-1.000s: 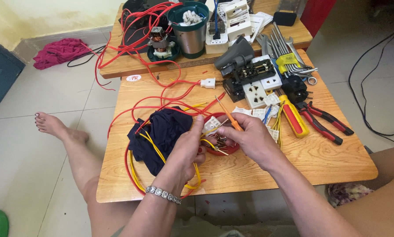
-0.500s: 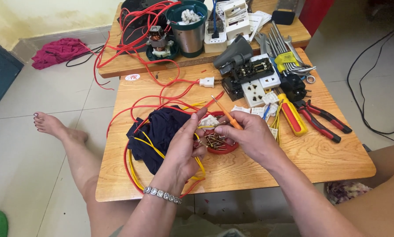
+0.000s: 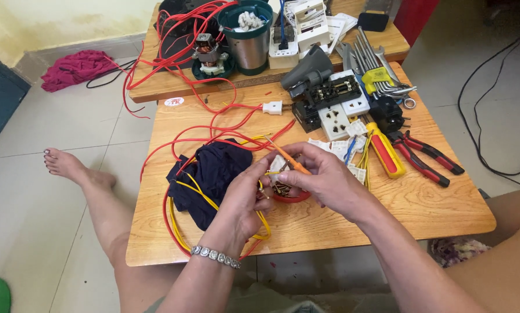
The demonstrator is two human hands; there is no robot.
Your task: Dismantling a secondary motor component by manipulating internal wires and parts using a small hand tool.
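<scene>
My right hand (image 3: 324, 177) grips a thin orange screwdriver (image 3: 288, 160), its tip pointing up-left. My left hand (image 3: 245, 194) pinches a small white electrical part with yellow wire (image 3: 264, 223) trailing from it, right beside the screwdriver. Under both hands sits a small red dish (image 3: 289, 194) holding several small brown screws. A dark blue cloth (image 3: 211, 174) lies just left of my left hand, tangled in red wire (image 3: 173, 150) and yellow wire.
On the wooden table (image 3: 422, 203) lie red-handled pliers (image 3: 425, 159), a red-and-yellow screwdriver (image 3: 386, 153), white sockets (image 3: 335, 119), black socket parts and hex keys (image 3: 382, 78). A second table behind holds a motor (image 3: 208, 55) and a green-rimmed metal can (image 3: 249, 40).
Both hands have drawn closer together over the red dish, and the orange screwdriver has shifted slightly toward the white part.
</scene>
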